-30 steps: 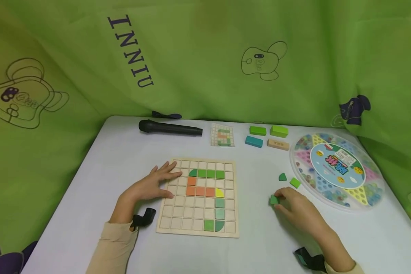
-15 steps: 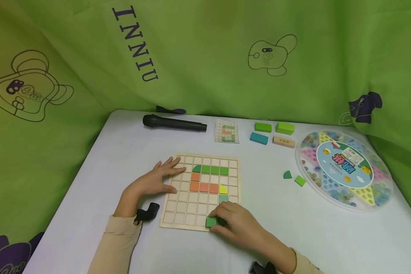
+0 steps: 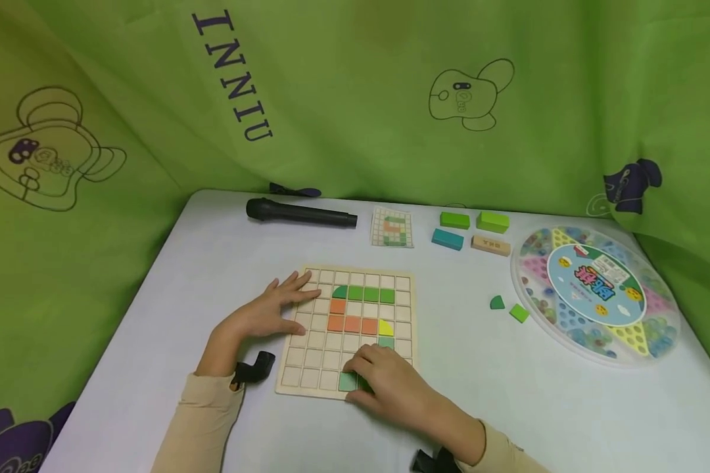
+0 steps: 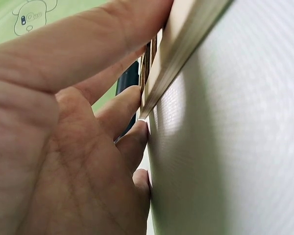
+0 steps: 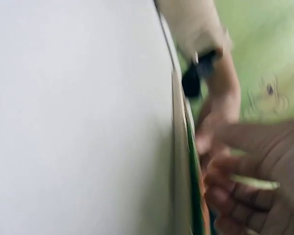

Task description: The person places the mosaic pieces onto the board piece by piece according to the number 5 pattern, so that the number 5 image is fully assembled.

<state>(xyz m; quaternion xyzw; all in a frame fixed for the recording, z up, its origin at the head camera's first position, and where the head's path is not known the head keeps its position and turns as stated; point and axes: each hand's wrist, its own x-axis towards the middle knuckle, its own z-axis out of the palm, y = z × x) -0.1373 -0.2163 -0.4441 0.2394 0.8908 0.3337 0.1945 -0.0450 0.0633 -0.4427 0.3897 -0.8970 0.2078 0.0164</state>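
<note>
Green tile (image 3: 348,381) sits in the grid board (image 3: 307,378), right hand (image 3: 390,387) pinching it, left hand (image 3: 266,315) flat.

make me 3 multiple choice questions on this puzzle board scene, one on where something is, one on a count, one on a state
1. Where does the black microphone lie?
A. on the far side of the table, beyond the wooden grid board
B. on the round marble game tray
C. under the right hand

2. How many orange tiles show on the board?
A. two
B. four
C. seven

3. How is the left hand?
A. curled in a fist off the table
B. flat, fingers straight, resting on the board's left edge
C. holding the microphone

Answers:
1 A, the head view shows it near the table's far edge, past the board.
2 B, one orange tile sits above a row of three.
3 B, its fingers lie straight across the board's left edge, while the right hand covers the bottom row.
</note>
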